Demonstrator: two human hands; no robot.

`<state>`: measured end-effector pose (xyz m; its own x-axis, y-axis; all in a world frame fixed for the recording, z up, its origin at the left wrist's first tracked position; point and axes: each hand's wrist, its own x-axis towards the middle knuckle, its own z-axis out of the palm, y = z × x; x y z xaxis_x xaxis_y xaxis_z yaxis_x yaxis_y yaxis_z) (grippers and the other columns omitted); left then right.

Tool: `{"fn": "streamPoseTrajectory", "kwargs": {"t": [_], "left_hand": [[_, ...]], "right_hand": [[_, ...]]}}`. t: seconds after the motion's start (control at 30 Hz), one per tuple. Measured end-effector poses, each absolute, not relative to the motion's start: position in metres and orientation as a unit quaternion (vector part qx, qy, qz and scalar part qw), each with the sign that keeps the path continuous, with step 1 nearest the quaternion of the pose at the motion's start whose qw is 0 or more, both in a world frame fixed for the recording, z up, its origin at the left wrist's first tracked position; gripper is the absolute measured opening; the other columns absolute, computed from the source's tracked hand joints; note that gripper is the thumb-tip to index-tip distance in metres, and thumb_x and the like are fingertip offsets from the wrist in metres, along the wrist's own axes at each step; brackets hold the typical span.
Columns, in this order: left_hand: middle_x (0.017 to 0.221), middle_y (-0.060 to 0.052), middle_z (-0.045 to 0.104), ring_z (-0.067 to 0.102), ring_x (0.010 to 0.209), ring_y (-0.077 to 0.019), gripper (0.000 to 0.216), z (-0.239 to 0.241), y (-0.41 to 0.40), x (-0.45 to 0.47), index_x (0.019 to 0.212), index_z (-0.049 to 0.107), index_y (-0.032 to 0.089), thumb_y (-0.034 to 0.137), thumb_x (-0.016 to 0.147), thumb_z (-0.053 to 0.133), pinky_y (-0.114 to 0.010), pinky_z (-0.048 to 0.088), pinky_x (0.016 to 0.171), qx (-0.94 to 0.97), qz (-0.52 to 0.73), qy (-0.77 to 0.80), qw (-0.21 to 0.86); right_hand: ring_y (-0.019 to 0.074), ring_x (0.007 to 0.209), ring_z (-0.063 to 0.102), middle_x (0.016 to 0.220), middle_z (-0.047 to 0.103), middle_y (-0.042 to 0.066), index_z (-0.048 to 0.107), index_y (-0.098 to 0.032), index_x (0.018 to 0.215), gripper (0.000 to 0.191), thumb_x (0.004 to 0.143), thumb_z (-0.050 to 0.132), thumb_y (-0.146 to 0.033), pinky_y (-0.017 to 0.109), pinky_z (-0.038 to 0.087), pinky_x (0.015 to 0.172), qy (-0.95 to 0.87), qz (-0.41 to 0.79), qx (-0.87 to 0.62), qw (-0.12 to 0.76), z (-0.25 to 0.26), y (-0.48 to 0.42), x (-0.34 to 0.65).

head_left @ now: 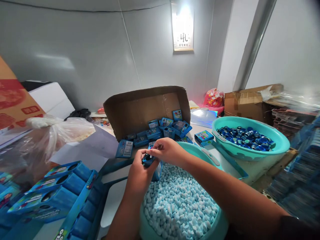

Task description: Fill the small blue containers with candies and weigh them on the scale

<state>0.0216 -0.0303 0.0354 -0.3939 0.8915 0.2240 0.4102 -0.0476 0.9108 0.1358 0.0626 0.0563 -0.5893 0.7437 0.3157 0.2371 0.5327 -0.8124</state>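
Observation:
Above the near basin, my left hand (142, 163) grips a small blue printed box (158, 171). A dark round opening shows on the box between the hands. My right hand (162, 150) has its fingers pinched together at that opening, with a tiny white bit at the tips that is too small to name. Part of the box is hidden behind my fingers. Below both hands, pale blue and white candies (180, 200) fill a turquoise basin (200, 151).
Behind, a tilted cardboard box (147, 103) holds several blue boxes (152, 133). On the right, another turquoise basin (280, 141) contains blue round tins (246, 138). A display tray (75, 208) of blue boxes stands at left, near a clear plastic bag (62, 130).

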Motion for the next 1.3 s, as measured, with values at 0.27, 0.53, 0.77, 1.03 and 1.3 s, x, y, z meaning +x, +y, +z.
{"fn": "streamPoseTrajectory", "kwargs": {"t": [0.27,0.53,0.77,1.03,1.3], "left_hand": [[0.085,-0.001,0.069,0.063,0.065,-0.0165,0.043,0.039,-0.032,0.023,0.102,0.049,0.022,0.049,0.074,0.069,-0.027,0.046,0.060,0.478,0.539,0.663,0.202],[0.105,-0.006,0.066,0.066,0.076,-0.0187,0.057,0.035,-0.028,0.017,0.115,0.047,0.023,0.055,0.073,0.071,-0.031,0.053,0.068,0.446,0.583,0.657,0.173],[0.099,-0.004,0.063,0.065,0.074,-0.0184,0.060,0.056,-0.053,-0.016,0.121,0.049,0.023,0.050,0.074,0.074,-0.030,0.055,0.068,0.394,0.602,0.694,-0.012],[0.102,-0.007,0.069,0.066,0.102,-0.0287,0.062,0.025,-0.089,-0.072,0.113,0.061,0.024,0.048,0.059,0.080,-0.037,0.057,0.080,0.359,0.524,0.760,0.136],[0.108,-0.009,0.071,0.067,0.106,-0.0250,0.043,0.023,-0.096,-0.072,0.102,0.065,0.019,0.047,0.070,0.075,-0.040,0.052,0.096,0.383,0.579,0.710,0.119]], "right_hand": [[0.0121,0.060,0.052,0.064,0.059,0.001,0.071,-0.014,0.075,0.043,0.096,0.052,-0.047,0.024,0.036,0.054,-0.819,0.412,-0.240,0.319,0.063,0.057,0.140],[0.0147,0.073,0.057,0.079,0.062,0.003,0.069,-0.015,0.097,0.041,0.102,0.039,-0.042,0.025,0.044,0.065,-0.747,0.463,-0.244,0.409,0.053,0.071,0.132],[0.0202,0.065,0.056,0.069,0.060,0.004,0.061,-0.018,0.069,0.021,0.076,0.073,-0.034,0.031,0.041,0.058,-0.869,0.298,-0.363,0.155,0.011,0.067,0.127],[0.0232,0.060,0.056,0.070,0.064,0.009,0.066,-0.017,0.072,0.036,0.053,0.091,-0.034,0.035,0.040,0.057,-0.926,0.232,-0.297,0.008,0.008,0.044,0.120],[0.0174,0.057,0.055,0.068,0.066,0.003,0.077,-0.017,0.083,0.024,0.062,0.086,-0.023,0.029,0.032,0.053,-0.943,0.216,-0.231,-0.102,0.023,0.035,0.122]]}}
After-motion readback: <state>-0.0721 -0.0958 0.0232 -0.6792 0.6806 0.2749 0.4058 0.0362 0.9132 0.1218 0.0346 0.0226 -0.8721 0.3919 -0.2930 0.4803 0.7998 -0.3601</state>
